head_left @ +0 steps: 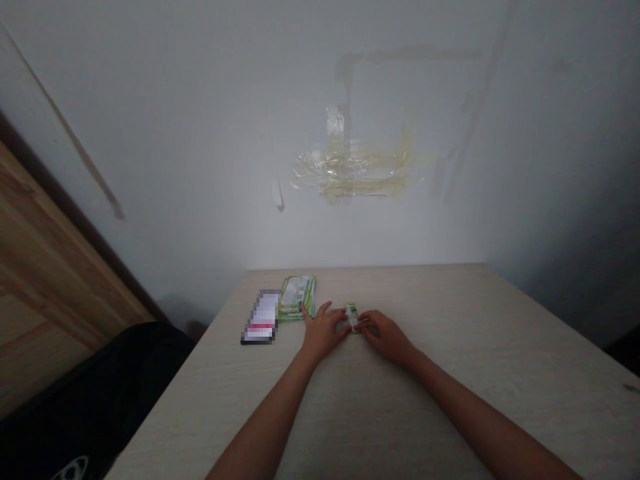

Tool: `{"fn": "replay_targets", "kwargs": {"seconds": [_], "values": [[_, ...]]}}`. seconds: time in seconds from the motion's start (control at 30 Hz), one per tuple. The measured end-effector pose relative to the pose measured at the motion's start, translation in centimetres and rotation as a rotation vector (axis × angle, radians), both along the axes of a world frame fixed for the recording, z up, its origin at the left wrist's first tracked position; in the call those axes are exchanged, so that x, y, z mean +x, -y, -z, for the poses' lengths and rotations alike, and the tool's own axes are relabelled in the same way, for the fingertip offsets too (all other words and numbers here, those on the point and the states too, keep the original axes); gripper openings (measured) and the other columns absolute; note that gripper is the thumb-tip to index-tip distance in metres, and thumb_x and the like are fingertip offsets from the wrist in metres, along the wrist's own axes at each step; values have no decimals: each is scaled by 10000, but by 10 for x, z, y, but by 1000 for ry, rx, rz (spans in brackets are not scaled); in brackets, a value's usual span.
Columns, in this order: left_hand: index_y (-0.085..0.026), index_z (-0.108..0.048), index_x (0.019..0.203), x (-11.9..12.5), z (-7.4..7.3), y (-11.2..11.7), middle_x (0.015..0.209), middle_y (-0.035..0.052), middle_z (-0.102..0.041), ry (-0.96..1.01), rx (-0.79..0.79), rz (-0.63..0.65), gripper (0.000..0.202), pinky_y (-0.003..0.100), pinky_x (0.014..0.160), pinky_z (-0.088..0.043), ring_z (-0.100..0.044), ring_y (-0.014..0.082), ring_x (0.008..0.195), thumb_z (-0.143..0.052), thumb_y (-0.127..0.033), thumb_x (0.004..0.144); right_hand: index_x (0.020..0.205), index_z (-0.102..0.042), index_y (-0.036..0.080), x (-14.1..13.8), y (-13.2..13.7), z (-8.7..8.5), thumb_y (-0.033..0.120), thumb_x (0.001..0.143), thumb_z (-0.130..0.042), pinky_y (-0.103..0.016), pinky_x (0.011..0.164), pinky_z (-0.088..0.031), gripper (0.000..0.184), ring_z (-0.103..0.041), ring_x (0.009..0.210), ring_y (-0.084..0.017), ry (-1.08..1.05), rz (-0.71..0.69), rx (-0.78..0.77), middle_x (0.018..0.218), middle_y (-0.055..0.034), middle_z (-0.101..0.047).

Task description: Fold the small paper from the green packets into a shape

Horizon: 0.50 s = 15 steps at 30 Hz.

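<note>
A small green-and-white packet (352,318) is between my two hands at the middle of the table. My left hand (324,331) pinches its left edge between thumb and finger, while the other fingers spread toward a stack of larger green-and-white packets (299,293). On the opposite edge, the closed fingers of my right hand (385,333) grip the same small packet. The print on it is too small to read. Left of the stack lies a phone (261,319) with a blurred-out screen.
The pale wood-grain table (475,347) meets a white wall (200,133) at its far edge. Clear tape (357,167) is stuck on the wall. A dark bag or cloth (115,387) and a wooden panel (50,247) stand left of the table.
</note>
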<state>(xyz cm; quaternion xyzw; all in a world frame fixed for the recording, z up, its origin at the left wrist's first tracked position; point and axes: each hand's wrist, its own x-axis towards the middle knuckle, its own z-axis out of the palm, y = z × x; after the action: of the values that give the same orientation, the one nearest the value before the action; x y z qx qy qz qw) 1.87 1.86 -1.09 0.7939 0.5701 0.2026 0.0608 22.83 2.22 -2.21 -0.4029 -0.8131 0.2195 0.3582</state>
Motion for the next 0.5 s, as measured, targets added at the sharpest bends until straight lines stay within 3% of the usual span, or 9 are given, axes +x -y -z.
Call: {"fn": "replay_targets", "kwargs": {"seconds": [0.2, 0.37, 0.5], "values": [[-405, -646, 1104, 1, -2, 1, 1310, -41, -615, 15, -23, -17, 294, 752, 1016, 171, -330, 305, 1386, -555, -516, 847, 1030, -607, 183, -1, 3, -5, 133, 874, -506, -339, 915, -494, 193, -619, 1004, -188, 160, 10, 94, 1047, -89, -643], [-414, -625, 1155, 2, -5, 2, 1321, -31, -607, -11, -41, -34, 345, 760, 1019, 150, -321, 313, 1388, -552, -536, 840, 1064, -617, 180, -5, 0, -1, 185, 925, -478, -366, 982, -465, 197, -588, 1108, -204, 284, 93, 204, 1160, -121, -630], [-418, -598, 1203, 2, -4, 2, 1316, -20, -612, -46, -46, -45, 395, 764, 1039, 94, -313, 322, 1393, -557, -544, 830, 1071, -633, 179, -8, -5, 3, 256, 946, -492, -371, 991, -454, 204, -582, 1137, -220, 329, 168, 208, 1186, -133, -630]]}}
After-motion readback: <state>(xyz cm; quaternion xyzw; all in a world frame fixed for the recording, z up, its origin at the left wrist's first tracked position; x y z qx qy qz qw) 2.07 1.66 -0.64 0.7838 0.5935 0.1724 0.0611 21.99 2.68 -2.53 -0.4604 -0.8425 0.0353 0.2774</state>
